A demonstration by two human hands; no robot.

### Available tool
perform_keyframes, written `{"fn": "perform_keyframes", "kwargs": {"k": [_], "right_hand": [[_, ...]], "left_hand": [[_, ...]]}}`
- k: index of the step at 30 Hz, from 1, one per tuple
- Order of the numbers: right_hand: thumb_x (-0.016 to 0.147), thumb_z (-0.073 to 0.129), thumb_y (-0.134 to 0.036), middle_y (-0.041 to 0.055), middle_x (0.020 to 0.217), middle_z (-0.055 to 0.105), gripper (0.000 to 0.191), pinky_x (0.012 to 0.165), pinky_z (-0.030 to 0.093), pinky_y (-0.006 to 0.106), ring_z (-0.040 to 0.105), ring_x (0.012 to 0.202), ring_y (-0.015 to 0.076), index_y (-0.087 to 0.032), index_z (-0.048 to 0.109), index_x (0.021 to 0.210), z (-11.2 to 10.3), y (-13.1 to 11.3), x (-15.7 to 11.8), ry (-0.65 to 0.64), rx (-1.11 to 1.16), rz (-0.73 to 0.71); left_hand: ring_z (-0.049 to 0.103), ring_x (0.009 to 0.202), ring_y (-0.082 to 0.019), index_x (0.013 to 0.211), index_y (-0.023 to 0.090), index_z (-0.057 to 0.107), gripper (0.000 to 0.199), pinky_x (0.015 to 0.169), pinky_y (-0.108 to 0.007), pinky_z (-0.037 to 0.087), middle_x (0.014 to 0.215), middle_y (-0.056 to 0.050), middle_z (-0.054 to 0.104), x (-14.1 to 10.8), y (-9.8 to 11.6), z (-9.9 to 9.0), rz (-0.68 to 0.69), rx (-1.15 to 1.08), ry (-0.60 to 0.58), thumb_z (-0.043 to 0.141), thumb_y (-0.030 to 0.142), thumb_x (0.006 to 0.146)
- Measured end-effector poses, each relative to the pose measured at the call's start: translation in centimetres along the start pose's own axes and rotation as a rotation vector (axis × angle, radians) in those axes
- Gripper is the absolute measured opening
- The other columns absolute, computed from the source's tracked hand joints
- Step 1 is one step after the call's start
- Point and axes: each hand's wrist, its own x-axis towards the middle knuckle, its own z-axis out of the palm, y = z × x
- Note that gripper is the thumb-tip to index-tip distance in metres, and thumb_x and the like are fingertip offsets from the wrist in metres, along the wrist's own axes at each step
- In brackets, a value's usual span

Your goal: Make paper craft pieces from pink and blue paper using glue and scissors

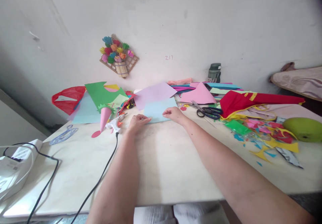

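Observation:
A sheet of light blue paper (pixel 158 108) lies on the table in front of me, partly over a lilac sheet (pixel 153 93). At its near left corner, my left hand (pixel 138 122) has its fingers closed on the edge. My right hand (pixel 175 114) pinches the sheet at its right side, thumb against fingers. Just left of my left hand is a white glue gun (pixel 114 125) with a black cord. Beyond my right hand lie black-handled scissors (pixel 208 112).
A pink paper cone (pixel 105 116) with green fringe stands at left near a green sheet (pixel 103 94). A power strip (pixel 23 160) sits far left. Rightward are red cloth (pixel 241 99), paper scraps (pixel 261 130) and a green mango-like fruit (pixel 305 129). A bottle (pixel 214 73) stands by the wall.

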Motion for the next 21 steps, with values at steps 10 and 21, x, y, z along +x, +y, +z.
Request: {"fn": "perform_keyframes", "kwargs": {"k": [10, 21], "right_hand": [[0.064, 0.062, -0.025, -0.0006, 0.079, 0.064, 0.007, 0.055, 0.032, 0.021, 0.053, 0.07, 0.0118, -0.023, 0.068, 0.068, 0.0, -0.1, -0.7, -0.127, -0.405, -0.127], [0.069, 0.058, -0.026, -0.0008, 0.082, 0.062, 0.009, 0.055, 0.03, 0.021, 0.053, 0.072, 0.0118, -0.023, 0.066, 0.07, 0.6, 0.0, -0.5, -0.118, -0.453, -0.143]], "left_hand": [[0.052, 0.065, -0.018, 0.062, 0.023, 0.064, 0.017, 0.062, -0.028, 0.038, 0.06, -0.001, 0.056, 0.3, -0.3, 0.5, 0.085, 0.22, 0.033, 0.065, 0.038, 0.053], [0.05, 0.079, -0.019, 0.071, 0.024, 0.065, 0.009, 0.076, -0.031, 0.037, 0.076, -0.003, 0.061, 0.1, 1.9, 1.5, 0.468, 0.479, 0.037, 0.06, 0.023, 0.064]]}}
